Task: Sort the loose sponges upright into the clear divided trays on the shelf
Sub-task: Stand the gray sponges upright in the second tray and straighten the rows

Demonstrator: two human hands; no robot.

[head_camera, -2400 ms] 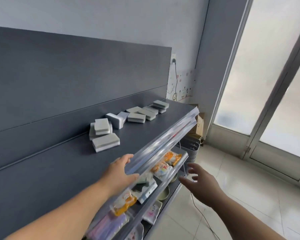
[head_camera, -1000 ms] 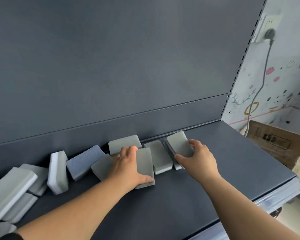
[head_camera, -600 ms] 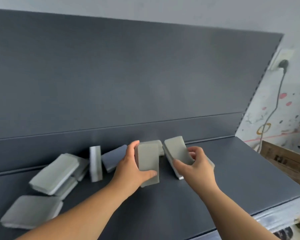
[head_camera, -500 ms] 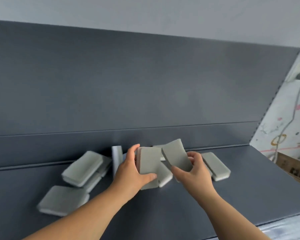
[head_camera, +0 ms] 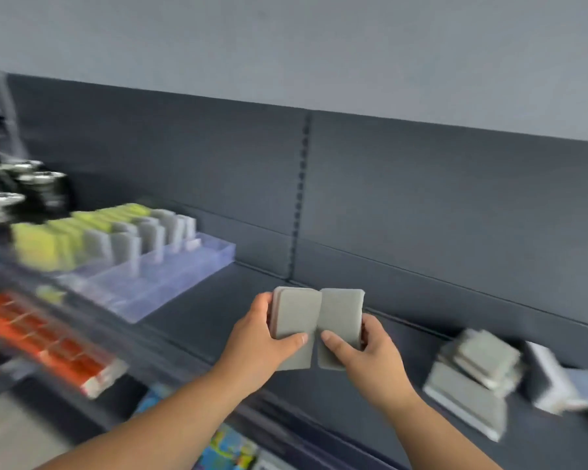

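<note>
Sponges [head_camera: 296, 320] touch edge to edge, gripped by left hand [head_camera: 262, 351] and right hand [head_camera: 370, 359] fingers [head_camera: 333, 346]

Blurred loose sponges [head_camera: 472, 378] (far right, edge-cut)

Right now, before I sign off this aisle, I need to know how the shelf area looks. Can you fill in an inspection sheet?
Surface: dark shelf; the picture is blurred.
Job's things: clear tray at left holds upright grey sponges and yellow sponges; loose pile lies at right.
Clutter: metal items far left; orange packs on a lower shelf.
Hands: left hand grips the left sponge; right hand grips the right sponge, side by side.
Cables: nothing seen.
Surroundings: grey wall above the back panel.
</note>
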